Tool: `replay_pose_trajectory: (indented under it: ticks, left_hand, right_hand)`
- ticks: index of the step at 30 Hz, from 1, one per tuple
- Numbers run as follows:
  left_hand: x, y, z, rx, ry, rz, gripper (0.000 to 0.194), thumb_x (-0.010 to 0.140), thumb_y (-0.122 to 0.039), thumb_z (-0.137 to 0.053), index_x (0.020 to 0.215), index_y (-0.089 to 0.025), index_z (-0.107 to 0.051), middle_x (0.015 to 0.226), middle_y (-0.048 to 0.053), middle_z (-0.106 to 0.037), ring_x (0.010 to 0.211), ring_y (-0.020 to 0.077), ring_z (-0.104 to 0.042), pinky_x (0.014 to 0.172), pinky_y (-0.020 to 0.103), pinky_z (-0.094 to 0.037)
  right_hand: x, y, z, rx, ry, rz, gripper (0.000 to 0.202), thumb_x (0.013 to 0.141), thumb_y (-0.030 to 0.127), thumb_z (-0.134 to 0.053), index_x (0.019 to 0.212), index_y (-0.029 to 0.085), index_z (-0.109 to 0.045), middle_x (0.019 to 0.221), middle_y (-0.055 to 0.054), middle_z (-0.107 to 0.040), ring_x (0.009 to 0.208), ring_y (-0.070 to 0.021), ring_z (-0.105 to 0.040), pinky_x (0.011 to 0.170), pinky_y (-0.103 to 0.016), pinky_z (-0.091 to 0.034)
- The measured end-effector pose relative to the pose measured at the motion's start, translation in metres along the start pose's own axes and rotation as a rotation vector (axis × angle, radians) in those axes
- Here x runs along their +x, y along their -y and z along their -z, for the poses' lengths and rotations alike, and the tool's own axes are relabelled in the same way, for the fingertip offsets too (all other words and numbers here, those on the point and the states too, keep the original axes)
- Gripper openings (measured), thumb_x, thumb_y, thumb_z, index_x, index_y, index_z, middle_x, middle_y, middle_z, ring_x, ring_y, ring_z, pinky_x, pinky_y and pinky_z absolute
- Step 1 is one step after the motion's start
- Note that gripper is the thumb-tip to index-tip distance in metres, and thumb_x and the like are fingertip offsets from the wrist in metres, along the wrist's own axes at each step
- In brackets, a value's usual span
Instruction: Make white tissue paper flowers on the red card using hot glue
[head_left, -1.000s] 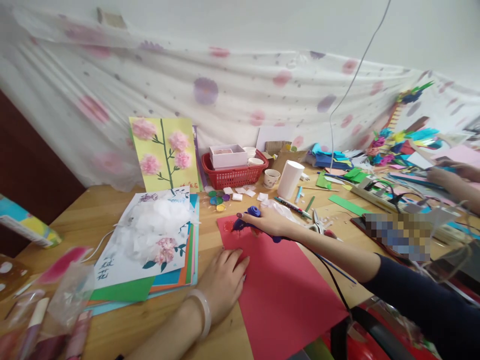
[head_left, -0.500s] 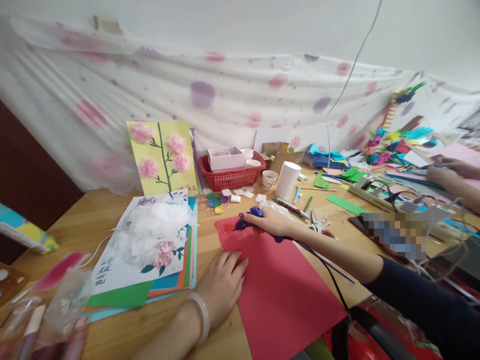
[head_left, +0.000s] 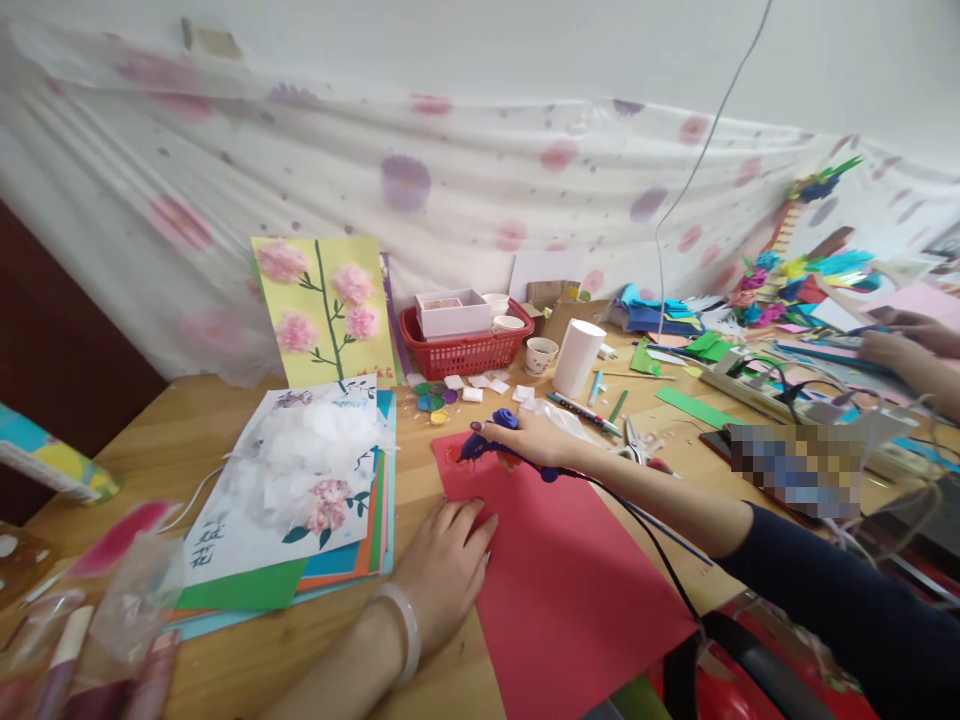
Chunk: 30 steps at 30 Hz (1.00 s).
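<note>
A sheet of red paper (head_left: 574,580) lies on the wooden table in front of me. My right hand (head_left: 541,440) is wrapped around a blue glue gun (head_left: 478,446), whose nozzle points at the sheet's far left corner. Shiny clear glue shows in a rough ring there, by the tip. From the gun a black cord runs back under my right forearm. My left hand (head_left: 442,565) rests flat, fingers spread, on the table and the left edge of the red paper. It wears a pale bangle (head_left: 405,625).
Cotton (head_left: 304,450) lies on a painted sheet over stacked coloured paper at left. Behind are a red basket (head_left: 469,352), a paper cup (head_left: 540,356) and a white cylinder (head_left: 579,357). Scissors (head_left: 634,440) and a power strip (head_left: 757,385) are at right, near another person's hands (head_left: 900,345).
The glue gun's nozzle has shifted slightly left, nearer the glue at the paper's corner. My left hand keeps its place.
</note>
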<state>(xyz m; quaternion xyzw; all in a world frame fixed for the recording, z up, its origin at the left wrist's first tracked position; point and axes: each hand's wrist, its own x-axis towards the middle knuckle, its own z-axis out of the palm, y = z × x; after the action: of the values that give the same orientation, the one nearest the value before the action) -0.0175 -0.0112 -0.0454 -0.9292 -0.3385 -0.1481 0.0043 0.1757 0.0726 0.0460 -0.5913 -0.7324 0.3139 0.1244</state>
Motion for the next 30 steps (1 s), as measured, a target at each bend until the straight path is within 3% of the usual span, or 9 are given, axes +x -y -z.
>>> replay_pose_trajectory:
  ticks: [5,13,22,30]
  left_hand:
    - [-0.001,0.000,0.000,0.002,-0.020,-0.005,0.038,0.091,-0.019,-0.047,0.128,-0.013,-0.056,0.126,0.016,-0.059,0.113,0.0286,-0.054,0.096,0.049,-0.050]
    - [-0.001,0.000,-0.001,0.019,-0.025,0.006,0.036,0.091,-0.019,-0.048,0.126,-0.015,-0.057,0.126,0.014,-0.060,0.112,0.0285,-0.055,0.098,0.047,-0.049]
    - [-0.001,0.000,-0.001,0.010,-0.010,0.000,0.038,0.091,-0.018,-0.047,0.127,-0.013,-0.057,0.127,0.016,-0.059,0.113,0.0298,-0.055,0.097,0.050,-0.049]
    - [-0.001,0.001,-0.002,0.007,-0.016,-0.011,0.038,0.091,-0.016,-0.047,0.128,-0.013,-0.056,0.127,0.016,-0.058,0.113,0.0294,-0.055,0.097,0.051,-0.050]
  right_hand:
    - [0.001,0.004,-0.002,-0.020,-0.005,-0.025,0.074,0.085,0.076,-0.033,0.048,0.018,-0.061,0.057,-0.003,-0.065,0.054,-0.0113,-0.058,0.057,-0.021,-0.044]
    - [-0.012,0.007,0.011,-0.079,0.006,-0.055,0.073,0.085,0.076,-0.033,0.057,0.017,-0.066,0.059,-0.003,-0.065,0.042,-0.0089,-0.050,0.044,-0.021,-0.039]
    - [-0.008,-0.001,0.007,-0.088,-0.009,-0.074,0.072,0.084,0.075,-0.036,0.053,0.017,-0.064,0.055,-0.003,-0.063,0.045,-0.0098,-0.053,0.048,-0.022,-0.040]
    - [-0.010,-0.003,0.010,-0.021,-0.063,0.004,0.073,0.089,0.071,-0.032,0.055,0.016,-0.066,0.059,-0.004,-0.066,0.052,-0.0104,-0.056,0.054,-0.021,-0.042]
